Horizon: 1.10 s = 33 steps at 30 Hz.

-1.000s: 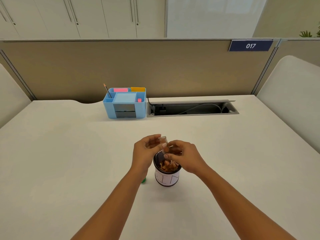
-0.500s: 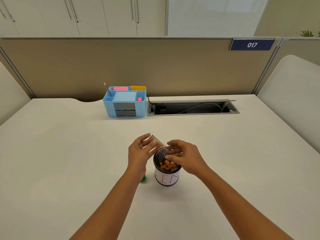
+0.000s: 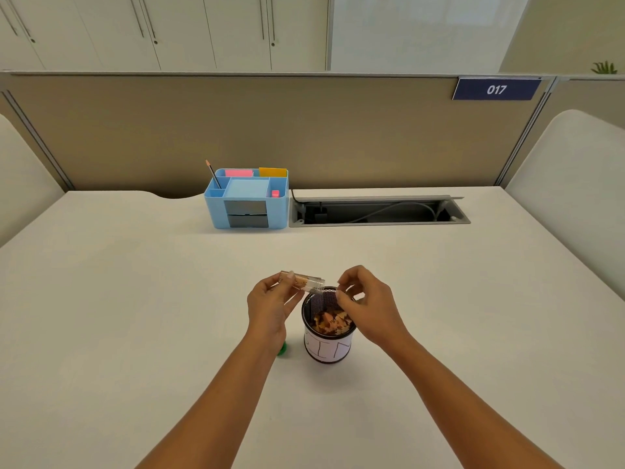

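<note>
Both bare forearms come in from the bottom and angle toward each other, left hand [image 3: 270,309] pinching a small clear vial [image 3: 302,283] between thumb and fingertips, right hand [image 3: 370,306] close beside it, fingers curled in, can't tell if it's holding anything.

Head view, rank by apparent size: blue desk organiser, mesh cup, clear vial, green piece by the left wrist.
1. Blue desk organiser, largest though farthest.
2. Mesh cup.
3. Clear vial.
4. Green piece, smallest as seen, but partly hidden, so unsure against the vial.
</note>
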Each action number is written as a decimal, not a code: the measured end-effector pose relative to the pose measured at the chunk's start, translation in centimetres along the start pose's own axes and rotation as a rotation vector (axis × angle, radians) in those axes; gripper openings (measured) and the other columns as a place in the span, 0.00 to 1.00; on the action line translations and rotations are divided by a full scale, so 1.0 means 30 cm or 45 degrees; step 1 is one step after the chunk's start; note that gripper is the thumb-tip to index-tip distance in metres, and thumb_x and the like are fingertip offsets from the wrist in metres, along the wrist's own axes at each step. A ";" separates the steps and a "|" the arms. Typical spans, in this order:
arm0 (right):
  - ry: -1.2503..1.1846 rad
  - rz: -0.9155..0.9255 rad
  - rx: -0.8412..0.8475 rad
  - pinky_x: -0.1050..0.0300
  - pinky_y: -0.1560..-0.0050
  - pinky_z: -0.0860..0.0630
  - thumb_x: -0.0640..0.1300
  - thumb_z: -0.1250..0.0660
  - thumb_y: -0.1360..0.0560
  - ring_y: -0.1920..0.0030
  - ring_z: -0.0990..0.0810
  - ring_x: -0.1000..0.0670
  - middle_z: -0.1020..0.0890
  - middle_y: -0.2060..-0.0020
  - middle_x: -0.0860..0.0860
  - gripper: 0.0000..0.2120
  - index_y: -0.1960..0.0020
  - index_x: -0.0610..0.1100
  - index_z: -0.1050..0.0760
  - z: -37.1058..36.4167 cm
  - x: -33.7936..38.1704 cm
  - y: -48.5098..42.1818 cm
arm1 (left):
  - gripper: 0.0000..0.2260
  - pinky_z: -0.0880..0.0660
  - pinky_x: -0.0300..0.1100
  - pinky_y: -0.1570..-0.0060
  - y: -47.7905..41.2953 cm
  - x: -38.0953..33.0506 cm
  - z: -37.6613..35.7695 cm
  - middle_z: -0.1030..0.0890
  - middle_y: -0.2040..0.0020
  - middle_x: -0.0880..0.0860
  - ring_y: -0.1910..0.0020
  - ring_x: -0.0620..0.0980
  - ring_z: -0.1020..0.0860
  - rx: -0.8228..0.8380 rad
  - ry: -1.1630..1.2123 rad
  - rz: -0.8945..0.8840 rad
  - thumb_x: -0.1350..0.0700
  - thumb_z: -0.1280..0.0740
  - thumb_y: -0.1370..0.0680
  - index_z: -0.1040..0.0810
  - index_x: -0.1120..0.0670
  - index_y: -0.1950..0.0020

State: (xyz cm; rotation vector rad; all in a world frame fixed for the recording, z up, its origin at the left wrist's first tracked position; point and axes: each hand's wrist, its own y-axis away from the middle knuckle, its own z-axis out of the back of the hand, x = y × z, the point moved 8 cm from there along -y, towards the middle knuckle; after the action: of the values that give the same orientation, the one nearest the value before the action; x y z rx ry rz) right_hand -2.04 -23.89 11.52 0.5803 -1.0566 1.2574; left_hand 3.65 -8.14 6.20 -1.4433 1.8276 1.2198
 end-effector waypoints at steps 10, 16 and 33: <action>0.350 0.156 0.425 0.51 0.54 0.27 0.43 0.32 0.29 0.60 0.30 0.51 0.30 0.59 0.51 0.26 0.33 0.53 0.34 -0.097 0.007 0.017 | 0.14 0.21 0.34 0.66 -0.001 0.015 -0.040 0.19 0.59 0.56 0.61 0.49 0.19 0.119 -0.048 0.044 0.58 0.34 0.25 0.25 0.67 0.45; 0.499 0.236 0.467 0.54 0.55 0.28 0.45 0.34 0.28 0.57 0.30 0.51 0.30 0.58 0.51 0.25 0.33 0.53 0.35 -0.107 0.020 0.009 | 0.14 0.20 0.35 0.63 0.000 0.016 -0.063 0.20 0.58 0.56 0.61 0.48 0.19 0.172 -0.095 0.052 0.58 0.34 0.25 0.25 0.66 0.45; 0.489 0.272 0.404 0.63 0.57 0.35 0.44 0.35 0.27 0.55 0.32 0.53 0.29 0.56 0.51 0.24 0.32 0.53 0.36 -0.073 0.005 0.008 | 0.04 0.20 0.36 0.63 -0.009 -0.001 -0.050 0.20 0.58 0.56 0.58 0.52 0.20 0.093 -0.132 -0.005 0.59 0.32 0.26 0.25 0.60 0.56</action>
State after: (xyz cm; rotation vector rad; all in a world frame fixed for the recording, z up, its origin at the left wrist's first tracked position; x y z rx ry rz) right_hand -1.56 -21.91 10.65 0.4452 -0.6126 1.6645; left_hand 4.11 -9.44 6.85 -1.3187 1.7798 1.1909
